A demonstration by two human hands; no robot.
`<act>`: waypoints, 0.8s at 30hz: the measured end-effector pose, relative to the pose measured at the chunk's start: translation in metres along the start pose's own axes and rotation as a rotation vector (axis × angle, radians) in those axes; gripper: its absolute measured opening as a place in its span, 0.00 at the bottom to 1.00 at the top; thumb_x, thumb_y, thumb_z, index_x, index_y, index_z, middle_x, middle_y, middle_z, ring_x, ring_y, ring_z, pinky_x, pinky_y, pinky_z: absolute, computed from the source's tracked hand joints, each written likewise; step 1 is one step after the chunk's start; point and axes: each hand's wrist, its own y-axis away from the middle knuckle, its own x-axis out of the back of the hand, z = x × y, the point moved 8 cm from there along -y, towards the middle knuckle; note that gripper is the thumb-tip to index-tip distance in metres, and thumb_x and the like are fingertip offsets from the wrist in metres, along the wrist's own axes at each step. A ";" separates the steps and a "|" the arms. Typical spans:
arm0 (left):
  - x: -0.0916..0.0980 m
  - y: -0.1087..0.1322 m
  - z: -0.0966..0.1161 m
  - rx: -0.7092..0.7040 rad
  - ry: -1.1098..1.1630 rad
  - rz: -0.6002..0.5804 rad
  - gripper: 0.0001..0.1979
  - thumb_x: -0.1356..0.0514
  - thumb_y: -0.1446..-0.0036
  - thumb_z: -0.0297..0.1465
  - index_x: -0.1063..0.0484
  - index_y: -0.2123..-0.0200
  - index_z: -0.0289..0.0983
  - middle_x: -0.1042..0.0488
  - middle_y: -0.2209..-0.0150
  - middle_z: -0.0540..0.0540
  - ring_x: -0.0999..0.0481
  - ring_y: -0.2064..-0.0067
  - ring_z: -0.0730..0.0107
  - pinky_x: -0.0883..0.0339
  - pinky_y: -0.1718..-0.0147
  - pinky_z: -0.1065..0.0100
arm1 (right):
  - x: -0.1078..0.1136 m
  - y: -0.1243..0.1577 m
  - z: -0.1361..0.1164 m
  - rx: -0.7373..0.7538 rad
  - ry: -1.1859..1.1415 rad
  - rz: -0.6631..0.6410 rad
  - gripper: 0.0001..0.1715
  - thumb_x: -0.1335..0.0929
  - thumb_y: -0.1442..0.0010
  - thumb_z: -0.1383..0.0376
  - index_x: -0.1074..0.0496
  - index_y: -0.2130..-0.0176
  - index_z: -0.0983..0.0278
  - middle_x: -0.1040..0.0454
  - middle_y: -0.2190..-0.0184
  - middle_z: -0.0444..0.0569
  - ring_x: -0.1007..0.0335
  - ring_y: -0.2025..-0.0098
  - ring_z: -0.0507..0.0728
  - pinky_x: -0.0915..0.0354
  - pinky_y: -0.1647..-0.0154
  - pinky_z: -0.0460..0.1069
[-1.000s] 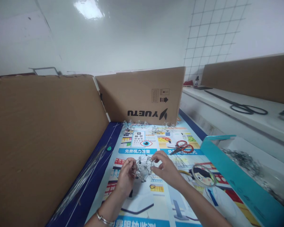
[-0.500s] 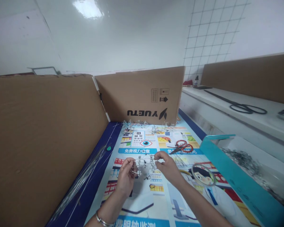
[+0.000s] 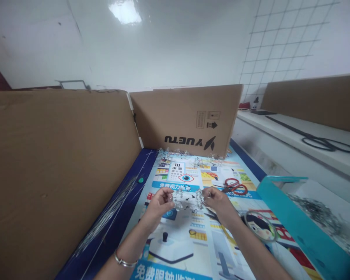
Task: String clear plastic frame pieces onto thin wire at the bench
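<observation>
My left hand (image 3: 160, 205) is closed, thumb and fingertips pinching a clear beaded wire piece (image 3: 178, 200) that sticks out to the right. Across a small gap, my right hand (image 3: 220, 205) has its fingers pinched at the edge of another clear beaded wire piece (image 3: 199, 199). Both pieces are held low over the printed table cover (image 3: 170, 252). Their fine wires are too thin to follow. Small dark curly bits (image 3: 195, 211) show between and below the hands; I cannot tell whether they hang or lie on the cover.
Red-handled scissors (image 3: 235, 187) lie beyond my right hand. A roll of clear tape (image 3: 274, 229) is by my right forearm. At right stands a teal-edged box (image 3: 291, 217) of wire pieces. Straight wires (image 3: 112, 208) lie left; beaded pieces (image 3: 196, 161) line the back cardboard (image 3: 175, 116).
The view has swung slightly left. My hands now hold the beaded pieces upright, facing each other; before, a thin wire stretched from the left fingers toward the right.
</observation>
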 end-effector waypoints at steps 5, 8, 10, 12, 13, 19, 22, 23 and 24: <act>0.000 0.001 0.006 -0.002 -0.067 -0.038 0.17 0.34 0.61 0.22 0.31 0.65 0.37 0.35 0.72 0.51 0.36 0.70 0.74 0.43 0.72 0.74 | 0.005 0.001 -0.015 0.151 0.135 0.006 0.08 0.30 0.56 0.65 0.35 0.78 0.63 0.35 0.66 0.47 0.38 0.61 0.56 0.40 0.62 0.49; 0.000 0.002 0.008 0.018 -0.087 -0.035 0.15 0.34 0.62 0.21 0.31 0.67 0.37 0.35 0.73 0.52 0.37 0.72 0.75 0.45 0.74 0.75 | 0.006 0.002 -0.022 0.214 0.174 0.014 0.09 0.30 0.54 0.63 0.35 0.79 0.63 0.35 0.65 0.47 0.38 0.60 0.57 0.40 0.63 0.49; -0.001 0.003 0.012 -0.004 -0.110 -0.021 0.13 0.35 0.61 0.20 0.30 0.70 0.37 0.35 0.74 0.52 0.37 0.73 0.76 0.46 0.75 0.75 | 0.004 0.003 -0.029 0.248 0.183 0.010 0.11 0.30 0.52 0.62 0.36 0.79 0.63 0.36 0.66 0.47 0.39 0.61 0.56 0.40 0.64 0.49; -0.002 0.004 0.020 -0.049 -0.139 -0.012 0.11 0.35 0.61 0.20 0.31 0.72 0.36 0.35 0.74 0.52 0.37 0.73 0.76 0.46 0.75 0.75 | 0.002 0.005 -0.037 0.287 0.193 0.000 0.12 0.31 0.51 0.62 0.37 0.79 0.62 0.37 0.66 0.47 0.39 0.62 0.56 0.40 0.64 0.49; -0.004 0.005 0.024 -0.069 -0.153 -0.011 0.11 0.35 0.61 0.20 0.31 0.73 0.36 0.35 0.74 0.52 0.38 0.73 0.76 0.46 0.75 0.75 | 0.001 0.007 -0.043 0.311 0.200 -0.002 0.12 0.31 0.51 0.62 0.37 0.79 0.62 0.37 0.66 0.47 0.39 0.62 0.55 0.39 0.64 0.49; -0.016 0.017 0.059 -0.177 -0.184 -0.031 0.10 0.35 0.62 0.19 0.30 0.74 0.35 0.34 0.70 0.50 0.37 0.72 0.75 0.43 0.74 0.75 | -0.006 0.021 -0.084 0.400 0.274 -0.027 0.10 0.32 0.50 0.64 0.35 0.79 0.62 0.36 0.63 0.49 0.39 0.55 0.58 0.39 0.59 0.51; -0.026 0.021 0.081 -0.230 -0.195 -0.074 0.10 0.34 0.62 0.19 0.29 0.75 0.35 0.33 0.69 0.48 0.34 0.68 0.72 0.40 0.69 0.74 | -0.010 0.028 -0.107 0.419 0.285 -0.023 0.08 0.33 0.50 0.66 0.34 0.78 0.62 0.36 0.62 0.49 0.38 0.54 0.59 0.38 0.58 0.52; -0.030 0.021 0.089 -0.251 -0.207 -0.088 0.09 0.34 0.62 0.20 0.29 0.74 0.35 0.32 0.69 0.47 0.33 0.67 0.71 0.39 0.67 0.73 | -0.010 0.030 -0.115 0.422 0.299 -0.013 0.07 0.33 0.51 0.67 0.34 0.78 0.62 0.36 0.61 0.49 0.38 0.54 0.59 0.38 0.58 0.51; -0.034 0.021 0.097 -0.274 -0.221 -0.101 0.09 0.34 0.61 0.20 0.29 0.74 0.35 0.32 0.69 0.47 0.33 0.66 0.70 0.38 0.66 0.72 | -0.011 0.031 -0.122 0.424 0.310 -0.001 0.06 0.33 0.51 0.68 0.34 0.78 0.62 0.35 0.61 0.49 0.38 0.55 0.59 0.37 0.59 0.51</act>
